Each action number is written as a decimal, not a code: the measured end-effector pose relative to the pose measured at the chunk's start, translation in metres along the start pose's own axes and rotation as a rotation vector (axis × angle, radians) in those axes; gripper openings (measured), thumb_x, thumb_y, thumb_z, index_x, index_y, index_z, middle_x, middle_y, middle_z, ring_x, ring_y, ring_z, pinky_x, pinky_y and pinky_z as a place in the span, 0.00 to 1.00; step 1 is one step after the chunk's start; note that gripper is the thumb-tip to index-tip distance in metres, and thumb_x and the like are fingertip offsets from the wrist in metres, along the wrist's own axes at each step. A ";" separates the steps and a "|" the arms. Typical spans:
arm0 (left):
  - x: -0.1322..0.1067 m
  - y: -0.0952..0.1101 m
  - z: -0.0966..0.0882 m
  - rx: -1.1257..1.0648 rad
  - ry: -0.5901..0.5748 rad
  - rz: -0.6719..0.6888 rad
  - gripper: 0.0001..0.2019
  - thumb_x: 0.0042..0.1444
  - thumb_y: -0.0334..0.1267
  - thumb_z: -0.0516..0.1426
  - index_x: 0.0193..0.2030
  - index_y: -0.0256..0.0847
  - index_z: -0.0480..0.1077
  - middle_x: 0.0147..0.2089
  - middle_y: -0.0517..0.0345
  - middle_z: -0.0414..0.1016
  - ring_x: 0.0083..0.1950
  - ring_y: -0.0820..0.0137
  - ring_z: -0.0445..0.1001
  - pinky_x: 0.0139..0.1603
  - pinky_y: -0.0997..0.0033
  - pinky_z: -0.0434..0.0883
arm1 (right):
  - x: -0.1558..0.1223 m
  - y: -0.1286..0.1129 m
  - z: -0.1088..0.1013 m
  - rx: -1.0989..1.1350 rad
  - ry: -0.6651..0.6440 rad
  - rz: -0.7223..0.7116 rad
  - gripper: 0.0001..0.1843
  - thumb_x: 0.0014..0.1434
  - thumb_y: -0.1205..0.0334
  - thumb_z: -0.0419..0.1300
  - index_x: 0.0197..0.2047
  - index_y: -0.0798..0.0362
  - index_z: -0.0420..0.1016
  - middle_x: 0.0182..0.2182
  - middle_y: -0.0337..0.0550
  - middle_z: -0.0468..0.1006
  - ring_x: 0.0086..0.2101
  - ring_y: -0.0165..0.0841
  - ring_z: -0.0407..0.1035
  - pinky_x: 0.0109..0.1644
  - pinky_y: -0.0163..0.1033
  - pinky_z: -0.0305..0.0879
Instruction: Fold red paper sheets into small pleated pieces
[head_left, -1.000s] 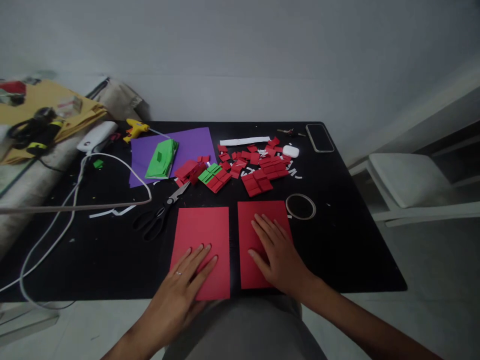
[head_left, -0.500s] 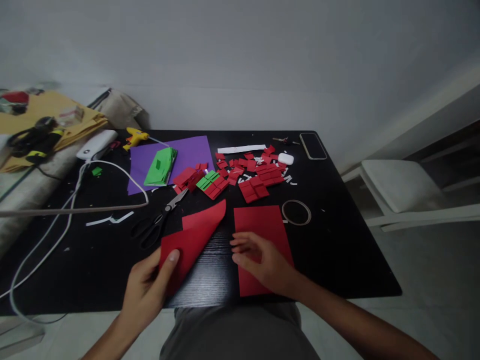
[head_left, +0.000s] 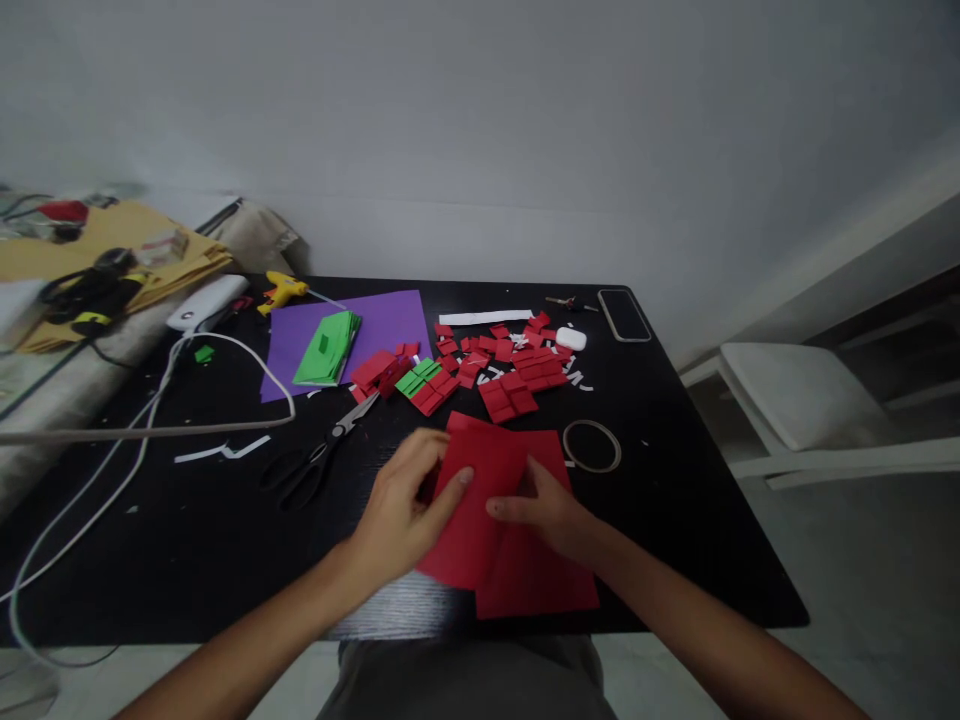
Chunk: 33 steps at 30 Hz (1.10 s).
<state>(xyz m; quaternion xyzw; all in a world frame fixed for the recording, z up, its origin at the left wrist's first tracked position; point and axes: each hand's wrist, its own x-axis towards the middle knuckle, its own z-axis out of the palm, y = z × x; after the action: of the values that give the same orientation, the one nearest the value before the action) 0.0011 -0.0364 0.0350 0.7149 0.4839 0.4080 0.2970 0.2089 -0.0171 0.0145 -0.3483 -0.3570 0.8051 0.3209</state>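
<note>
A sheet of red paper (head_left: 471, 530) is held up between both hands near the front of the table. My left hand (head_left: 409, 505) grips its left side, thumb on top and fingers behind. On its right edge my right hand (head_left: 551, 510) pinches, the thumb lying on the face and the fingers partly hidden behind. Beneath and to the right, another red sheet (head_left: 547, 590) lies flat on the black table, partly covered. Scissors (head_left: 319, 455) with black handles rest left of my hands. Beyond them lies a red and green folded paper piece (head_left: 427, 385).
Behind are red paper pieces (head_left: 510, 395), a purple sheet (head_left: 397, 310), a green paper stack (head_left: 326, 350) and a yellow glue gun (head_left: 283, 290). A ring (head_left: 592, 446), a white case (head_left: 571, 339) and a phone (head_left: 624, 315) sit right. A white cable (head_left: 150, 433) crosses the left.
My left hand has carried the red sheet rightward, over the flat red sheet. My right hand, formerly holding nothing above the flat sheet, has taken hold of the carried sheet's right edge.
</note>
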 end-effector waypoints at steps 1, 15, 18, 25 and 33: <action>0.010 -0.004 0.000 0.024 0.035 -0.004 0.03 0.67 0.37 0.60 0.44 0.42 0.73 0.50 0.53 0.74 0.50 0.67 0.74 0.51 0.68 0.71 | 0.003 -0.003 -0.002 0.002 0.049 0.001 0.35 0.43 0.56 0.82 0.54 0.50 0.78 0.51 0.48 0.84 0.52 0.47 0.78 0.61 0.53 0.70; 0.028 -0.035 0.023 -0.643 -0.078 -0.453 0.21 0.57 0.56 0.68 0.37 0.38 0.72 0.27 0.64 0.72 0.27 0.76 0.67 0.31 0.76 0.66 | 0.018 0.001 -0.016 -0.069 0.221 -0.105 0.30 0.48 0.57 0.78 0.52 0.48 0.75 0.51 0.45 0.84 0.49 0.44 0.79 0.55 0.49 0.75; 0.027 -0.034 0.023 -0.692 -0.117 -0.479 0.21 0.55 0.54 0.70 0.38 0.38 0.73 0.30 0.61 0.77 0.29 0.74 0.72 0.33 0.74 0.69 | 0.017 -0.002 -0.016 -0.132 0.285 -0.161 0.28 0.53 0.54 0.75 0.55 0.45 0.73 0.49 0.43 0.83 0.46 0.41 0.79 0.50 0.46 0.76; 0.020 -0.036 0.029 -0.669 -0.155 -0.507 0.19 0.58 0.50 0.69 0.46 0.38 0.73 0.25 0.67 0.72 0.26 0.76 0.69 0.31 0.76 0.67 | 0.019 -0.004 -0.022 -0.376 0.397 -0.285 0.16 0.55 0.55 0.72 0.47 0.46 0.80 0.44 0.41 0.84 0.47 0.41 0.78 0.54 0.47 0.73; 0.017 -0.037 0.027 -0.552 -0.086 -0.382 0.23 0.66 0.45 0.64 0.63 0.40 0.68 0.25 0.70 0.66 0.25 0.77 0.64 0.29 0.77 0.62 | 0.018 -0.004 -0.023 -0.405 0.388 -0.292 0.10 0.56 0.56 0.72 0.42 0.46 0.84 0.44 0.40 0.86 0.48 0.41 0.78 0.58 0.48 0.72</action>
<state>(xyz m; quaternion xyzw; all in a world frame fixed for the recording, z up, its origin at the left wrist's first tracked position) 0.0109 -0.0083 -0.0035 0.5206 0.4673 0.4301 0.5707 0.2177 0.0070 -0.0002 -0.4972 -0.4883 0.5816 0.4196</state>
